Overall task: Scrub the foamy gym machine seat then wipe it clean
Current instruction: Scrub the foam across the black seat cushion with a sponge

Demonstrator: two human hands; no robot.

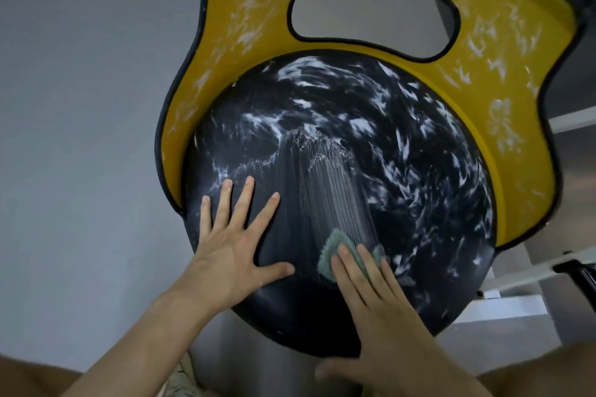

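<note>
My left hand point(238, 245) braces flat, splayed, on the round black foamy seat point(419, 219); my right hand's point(374, 300) straight fingers press a green cloth point(333, 250). On slick foam, either could slip.

Single head cam, wide-angle, looks steeply down, close over the round black seat point(371, 171); hands enter from bottom edge.

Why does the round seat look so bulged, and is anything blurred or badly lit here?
Head view: the wide-angle lens bows the black seat and yellow surround outward. Light is dim and even, with no hard shadows or glare. The right hand is blurred at its thumb, while the left hand and green cloth look fairly sharp.
</note>
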